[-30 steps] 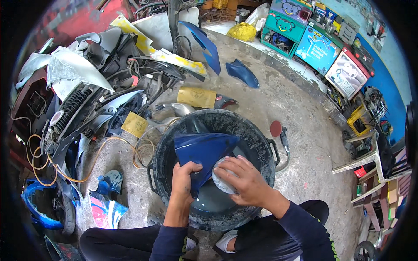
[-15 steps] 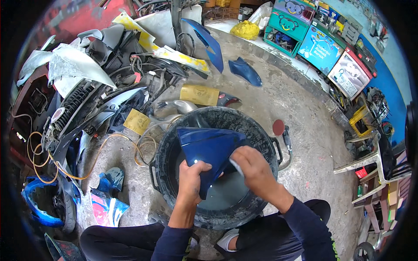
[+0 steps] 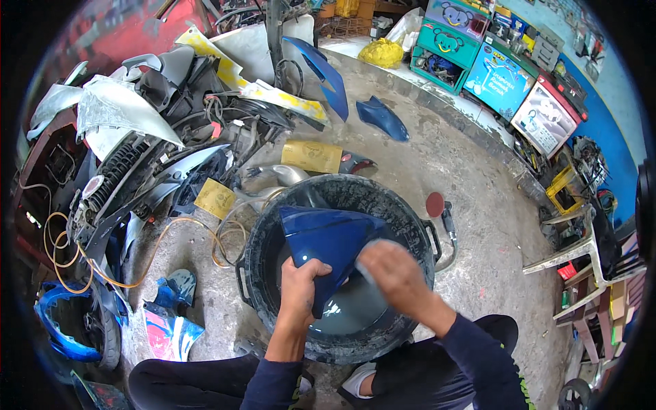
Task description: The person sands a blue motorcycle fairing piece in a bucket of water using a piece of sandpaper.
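A dark blue, roughly triangular motorcycle body panel (image 3: pixel 321 236) is held over a round black tub (image 3: pixel 400 212) with cloudy water (image 3: pixel 355 309) at its bottom. My left hand (image 3: pixel 298 290) grips the panel's narrow lower end, thumb on top and the other fingers hidden underneath. At the panel's right edge is my right hand (image 3: pixel 395 272), smeared by motion, its fingers closed on a thin greyish sheet (image 3: pixel 365 268) that looks like sandpaper. Most of that sheet is covered by the fingers.
Yellow paper sheets (image 3: pixel 311 156) lie beyond the tub. To its right rests a red-disc sander (image 3: pixel 435 205) with a hose. Loose panels and parts (image 3: pixel 130 113) pile up at the left, near a coiled hose (image 3: pixel 157 249). More blue panels (image 3: pixel 383 117) lie farther off.
My right hand has shifted slightly left and down along the panel's edge and is now more blurred. My left hand keeps its hold, and the panel has barely moved.
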Demonstrator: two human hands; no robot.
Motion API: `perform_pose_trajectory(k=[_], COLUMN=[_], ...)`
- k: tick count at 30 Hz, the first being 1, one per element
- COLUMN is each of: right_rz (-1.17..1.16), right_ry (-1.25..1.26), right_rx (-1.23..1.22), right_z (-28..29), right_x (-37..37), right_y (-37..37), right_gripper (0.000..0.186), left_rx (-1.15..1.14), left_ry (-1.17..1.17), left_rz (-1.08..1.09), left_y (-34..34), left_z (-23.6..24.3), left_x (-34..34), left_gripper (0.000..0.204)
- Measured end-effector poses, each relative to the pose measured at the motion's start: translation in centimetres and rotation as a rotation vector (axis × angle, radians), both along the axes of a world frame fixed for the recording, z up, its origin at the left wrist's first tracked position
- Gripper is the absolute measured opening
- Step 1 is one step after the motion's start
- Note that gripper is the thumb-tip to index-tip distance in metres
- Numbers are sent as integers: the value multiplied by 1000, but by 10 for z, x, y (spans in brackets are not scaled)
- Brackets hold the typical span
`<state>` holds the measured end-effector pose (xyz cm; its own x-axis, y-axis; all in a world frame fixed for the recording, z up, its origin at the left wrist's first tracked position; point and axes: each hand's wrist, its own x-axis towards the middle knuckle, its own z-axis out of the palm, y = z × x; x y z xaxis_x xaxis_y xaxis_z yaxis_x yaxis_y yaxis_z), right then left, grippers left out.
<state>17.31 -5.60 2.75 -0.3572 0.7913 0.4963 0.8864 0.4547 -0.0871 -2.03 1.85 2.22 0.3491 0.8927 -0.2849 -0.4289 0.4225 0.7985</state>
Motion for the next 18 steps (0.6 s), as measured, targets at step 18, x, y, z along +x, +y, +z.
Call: perform_pose_trajectory(k=[18], right_rz=[0], right_ry=[92], right_rx=[11], right_z=[0], right_x=[-2], right_y=[3], right_gripper=[35], left_rx=[-26], left_ry=[-31], left_rz=[20], left_y=[0], left_z=[1], left_x=[3], left_gripper=[21])
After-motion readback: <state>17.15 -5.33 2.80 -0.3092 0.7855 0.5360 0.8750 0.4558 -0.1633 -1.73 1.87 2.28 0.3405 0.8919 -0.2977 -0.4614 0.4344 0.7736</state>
